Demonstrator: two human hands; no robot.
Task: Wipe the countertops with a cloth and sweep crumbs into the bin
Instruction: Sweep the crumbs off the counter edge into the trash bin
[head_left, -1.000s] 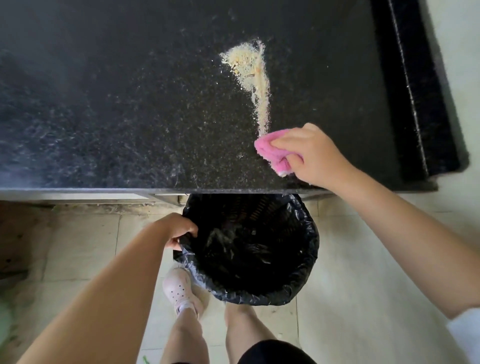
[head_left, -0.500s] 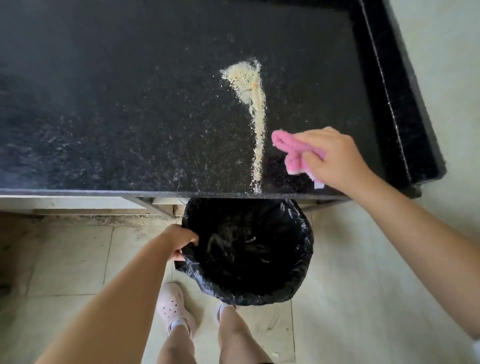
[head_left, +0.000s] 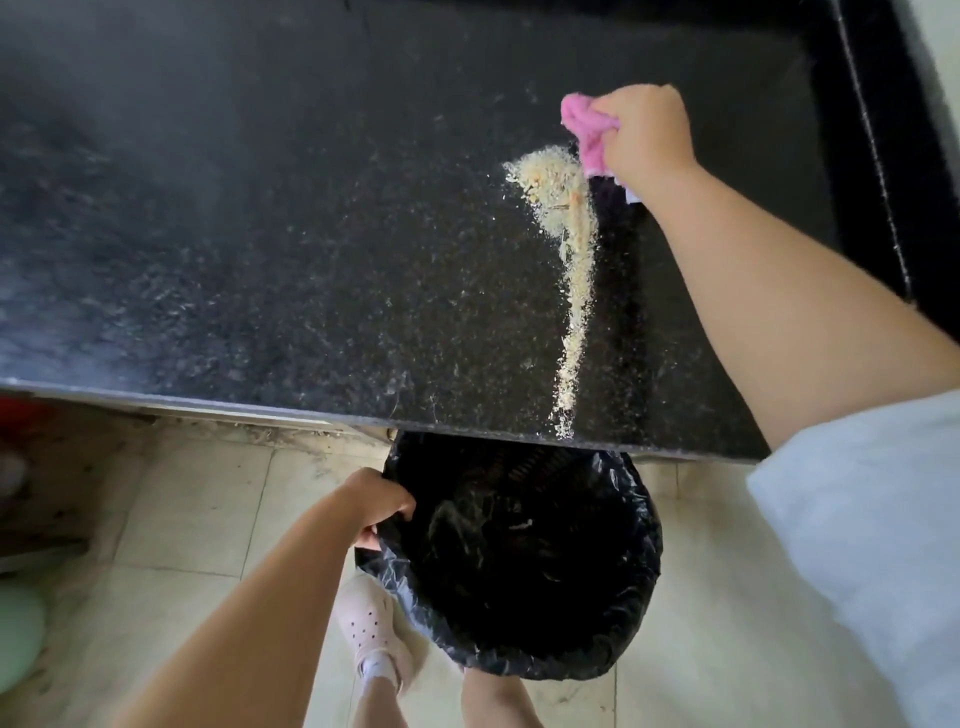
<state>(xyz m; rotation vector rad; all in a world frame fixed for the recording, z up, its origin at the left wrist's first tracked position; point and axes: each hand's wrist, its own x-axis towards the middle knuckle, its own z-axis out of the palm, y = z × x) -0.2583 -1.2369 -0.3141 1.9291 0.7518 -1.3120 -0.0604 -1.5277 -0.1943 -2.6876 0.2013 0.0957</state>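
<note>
Right hand (head_left: 644, 137) grips pink cloth (head_left: 584, 127) behind crumbs (head_left: 569, 218); left hand (head_left: 376, 501) holds bin (head_left: 639, 613) rim. Risk: fast sweep scatters crumbs past bin onto floor (head_left: 197, 514), bin opening only partly under table (head_left: 260, 208) edge.

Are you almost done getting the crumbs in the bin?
Partly. Done: the crumbs are gathered into one line running to the countertop edge above the bin. In hand: the right hand holds the pink cloth behind the pile; the left hand holds the bin. Left: sweeping them in.
</note>
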